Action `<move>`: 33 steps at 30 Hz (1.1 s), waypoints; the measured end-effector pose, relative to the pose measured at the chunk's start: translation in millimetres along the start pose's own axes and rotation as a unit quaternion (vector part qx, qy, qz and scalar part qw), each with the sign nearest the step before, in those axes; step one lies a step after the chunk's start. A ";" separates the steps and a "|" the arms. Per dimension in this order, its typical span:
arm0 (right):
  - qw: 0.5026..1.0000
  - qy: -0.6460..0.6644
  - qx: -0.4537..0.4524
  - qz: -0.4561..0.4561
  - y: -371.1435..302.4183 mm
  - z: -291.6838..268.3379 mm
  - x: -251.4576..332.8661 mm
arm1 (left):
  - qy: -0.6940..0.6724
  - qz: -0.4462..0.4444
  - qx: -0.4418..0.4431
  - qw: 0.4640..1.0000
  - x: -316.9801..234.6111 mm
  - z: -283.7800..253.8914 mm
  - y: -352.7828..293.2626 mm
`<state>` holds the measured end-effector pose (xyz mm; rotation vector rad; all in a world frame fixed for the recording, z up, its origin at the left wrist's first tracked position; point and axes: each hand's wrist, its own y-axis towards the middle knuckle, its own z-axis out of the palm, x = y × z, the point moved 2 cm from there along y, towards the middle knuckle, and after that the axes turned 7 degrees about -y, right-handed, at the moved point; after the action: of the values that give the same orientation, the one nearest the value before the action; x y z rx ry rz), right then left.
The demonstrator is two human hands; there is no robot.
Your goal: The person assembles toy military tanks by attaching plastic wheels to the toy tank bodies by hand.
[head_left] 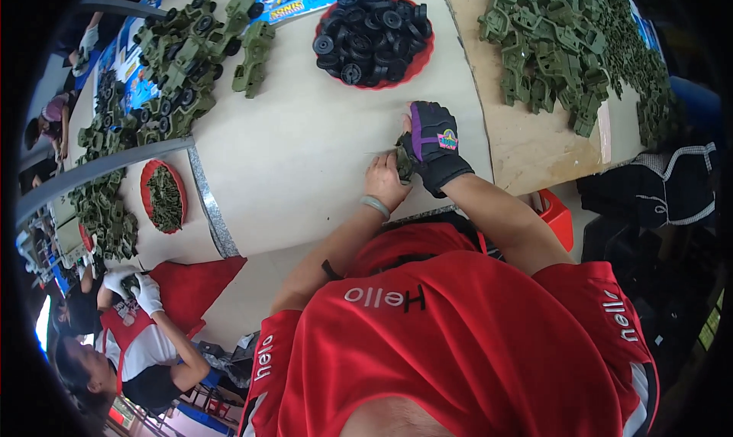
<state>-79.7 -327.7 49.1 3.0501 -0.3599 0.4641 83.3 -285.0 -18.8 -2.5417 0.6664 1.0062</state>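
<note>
My left hand [384,179] is bare, with a pale band at the wrist, and it grips a small olive-green plastic toy part [402,160] just above the beige table [305,154]. My right hand [435,143] wears a black and purple fingerless glove and closes on the same part from the right. The two hands meet over the table's near edge. Straight beyond them stands a red bowl [419,63] filled with black toy wheels [370,36].
A heap of green toy body parts [557,47] lies at the far right on a wooden board. Assembled green toy vehicles [191,47] crowd the far left. A second red dish [145,181] with green bits sits left. A person in white gloves [141,288] works at lower left.
</note>
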 end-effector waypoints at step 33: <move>0.961 0.015 0.155 -0.226 -31.7 -7.4 -80.9 | 0.218 -0.037 0.076 0.972 3.7 -77.6 -35.4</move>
<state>-149.6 -278.4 32.1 3.2595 0.4511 0.5790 147.4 -291.8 37.3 -2.6444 0.7206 0.3504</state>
